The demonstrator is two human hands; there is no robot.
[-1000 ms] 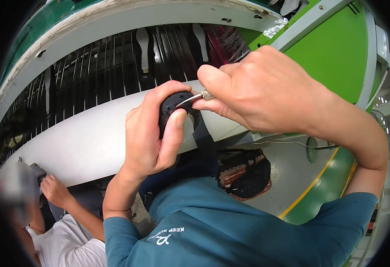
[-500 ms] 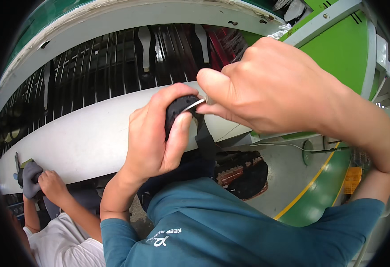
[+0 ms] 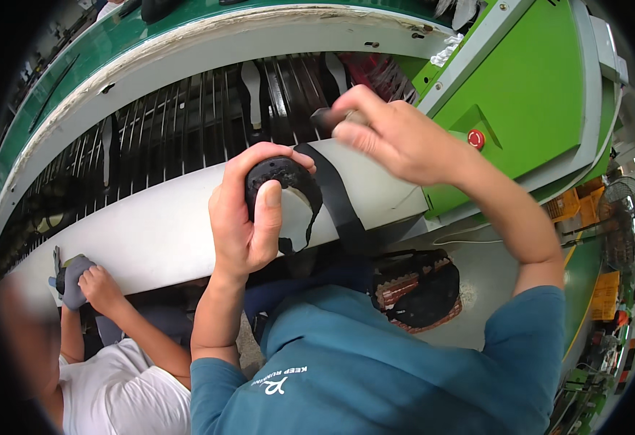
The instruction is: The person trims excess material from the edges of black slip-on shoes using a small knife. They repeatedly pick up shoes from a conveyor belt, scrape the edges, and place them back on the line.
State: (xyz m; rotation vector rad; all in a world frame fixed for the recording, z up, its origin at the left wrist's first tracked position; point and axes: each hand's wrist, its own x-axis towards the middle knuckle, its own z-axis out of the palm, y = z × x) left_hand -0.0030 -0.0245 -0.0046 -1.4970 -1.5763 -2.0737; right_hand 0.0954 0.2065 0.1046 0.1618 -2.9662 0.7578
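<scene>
My left hand (image 3: 241, 217) is wrapped round a black, round-ended piece (image 3: 281, 170) that looks like a shoe sole, held over the white ledge, thumb on its near face. A thin black edge curves down from it; whether the pale area within belongs to it I cannot tell. My right hand (image 3: 404, 141), raised to the right and apart from the piece, is closed on a small hand tool (image 3: 354, 117). The tool's dark tip is smeared by motion, so its kind is unclear.
The white ledge (image 3: 143, 225) fronts a roller bed (image 3: 187, 123) carrying grey-and-black sole-shaped pieces (image 3: 254, 90). A dark strap (image 3: 335, 196) crosses the ledge. Right stands a green machine housing (image 3: 506, 109) with a red button (image 3: 475, 138). A co-worker's gloved hand (image 3: 75, 279) is at left.
My right hand has drawn the tool off the black piece, moving up and away from my left hand. The black piece has turned, showing more of its rounded face. The view has shifted.
</scene>
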